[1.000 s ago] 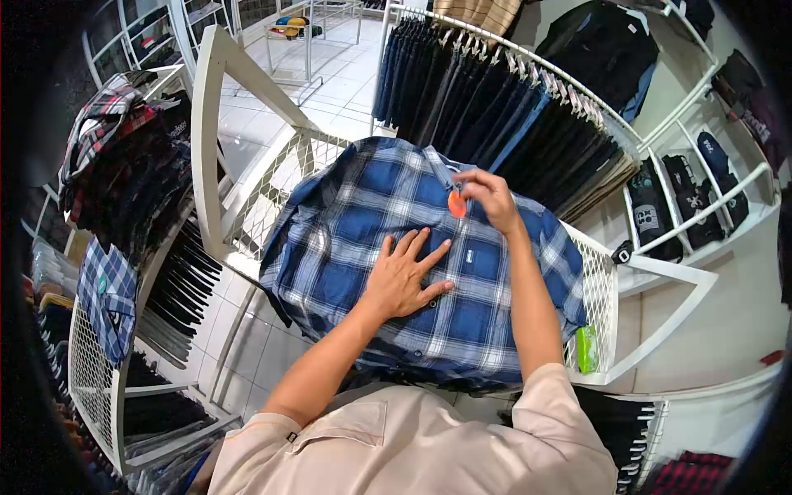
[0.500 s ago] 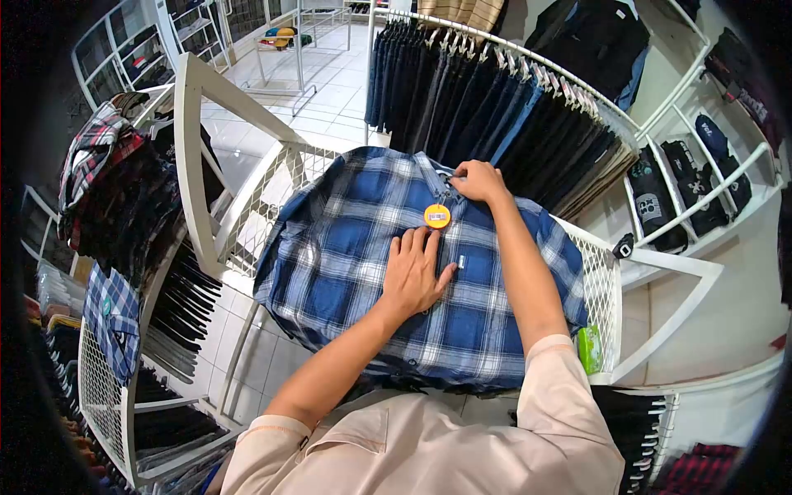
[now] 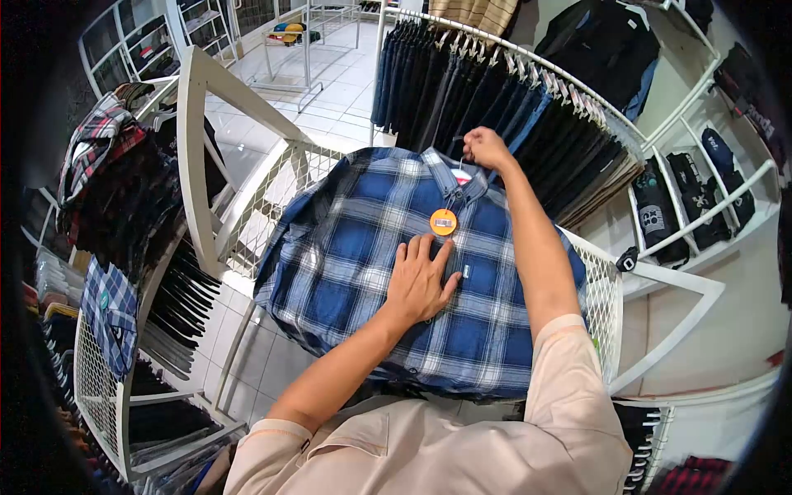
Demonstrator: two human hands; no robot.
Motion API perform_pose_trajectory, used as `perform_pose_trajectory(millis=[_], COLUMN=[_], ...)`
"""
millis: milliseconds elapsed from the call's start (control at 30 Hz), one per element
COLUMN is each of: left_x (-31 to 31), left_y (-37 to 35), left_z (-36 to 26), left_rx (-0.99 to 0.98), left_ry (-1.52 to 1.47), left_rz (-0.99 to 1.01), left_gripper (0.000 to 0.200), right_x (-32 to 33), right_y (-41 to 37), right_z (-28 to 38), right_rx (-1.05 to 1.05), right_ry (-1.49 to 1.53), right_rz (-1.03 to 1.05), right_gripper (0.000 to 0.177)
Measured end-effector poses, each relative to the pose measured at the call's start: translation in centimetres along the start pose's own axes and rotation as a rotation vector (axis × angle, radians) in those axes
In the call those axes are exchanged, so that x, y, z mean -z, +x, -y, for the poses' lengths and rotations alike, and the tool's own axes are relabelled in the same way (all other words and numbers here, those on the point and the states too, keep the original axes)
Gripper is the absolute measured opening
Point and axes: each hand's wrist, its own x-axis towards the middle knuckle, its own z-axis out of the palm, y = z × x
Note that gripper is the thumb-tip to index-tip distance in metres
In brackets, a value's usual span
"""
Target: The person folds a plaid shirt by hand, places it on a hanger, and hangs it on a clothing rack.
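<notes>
A blue and white plaid shirt point(image 3: 346, 247) lies spread front side up on a white mesh-topped rack point(image 3: 598, 268). An orange round price tag point(image 3: 443, 223) with a barcode hangs below its collar point(image 3: 454, 183). Flat on the shirt front, just under the tag, rests my left hand point(image 3: 418, 285) with its fingers apart. My right hand point(image 3: 487, 150) is closed just beyond the collar, pinching the hook of a hanger point(image 3: 461, 162) that comes out of the neck opening. Most of the hanger is hidden inside the shirt.
Dark trousers and jeans point(image 3: 470, 91) hang on a curved rail behind the shirt. Plaid shirts point(image 3: 103, 157) hang at the left, with a folded checked shirt point(image 3: 111, 318) on a mesh stand below. Folded black clothes point(image 3: 656, 206) fill shelves at the right.
My right hand has moved up and away from the collar, bringing the hanger hook into sight. The left hand stays flat on the shirt.
</notes>
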Motion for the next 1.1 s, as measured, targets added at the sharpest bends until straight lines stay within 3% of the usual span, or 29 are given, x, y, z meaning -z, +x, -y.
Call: perform_pose_trajectory(millis=[67,133,267,467,600,667,733,833,867,933,1100], left_x=[0.1,0.0,-0.2,0.0,3.1,7.8,13.2,19.3,20.0,20.0,22.9], left_y=[-0.1,-0.1,-0.2,0.3,0.7,2.6,4.5,6.0,6.6,7.0,4.4], left_z=[-0.1,-0.1,0.1,-0.1,0.7,2.0,2.7,4.2,5.0,5.7,4.5], left_rx=[-0.001,0.0,-0.002,0.052,-0.1,-0.163,-0.102,-0.236,-0.288,-0.307,-0.398], left_ry=[-0.003,0.003,0.012,-0.104,-0.148,-0.032,0.119,0.12,0.056,-0.04,-0.182], left_rz=[-0.005,-0.003,-0.007,-0.062,-0.449,-0.703,-0.835,-0.601,-0.444,-0.328,-0.389], left_gripper=[0.063,0.062,0.062,0.057,0.058,0.062,0.067,0.07,0.055,0.041,0.029], right_x=[0.7,2.1,4.4,4.0,4.4,4.7,4.8,4.8,4.8,4.9,6.7], right_y=[-0.7,-0.4,-3.1,-10.8,-16.5,-18.8,-21.2,-24.7,-25.7,-28.1,-37.5], right_z=[4.3,7.5,14.5,21.0,24.9,26.4,28.0,30.5,31.1,31.5,27.9], right_rx=[0.08,0.228,0.456,0.719,0.78,0.85,0.863,0.901,0.918,0.912,0.738], right_ry=[-0.067,-0.007,0.16,0.154,0.127,0.091,0.071,0.089,0.099,0.029,-0.402], right_rz=[-0.281,-0.408,-0.519,-0.562,-0.518,-0.53,-0.544,-0.575,-0.589,-0.641,-0.724], right_gripper=[0.02,0.02,0.022,0.017,0.016,0.016,0.016,0.017,0.017,0.018,0.042])
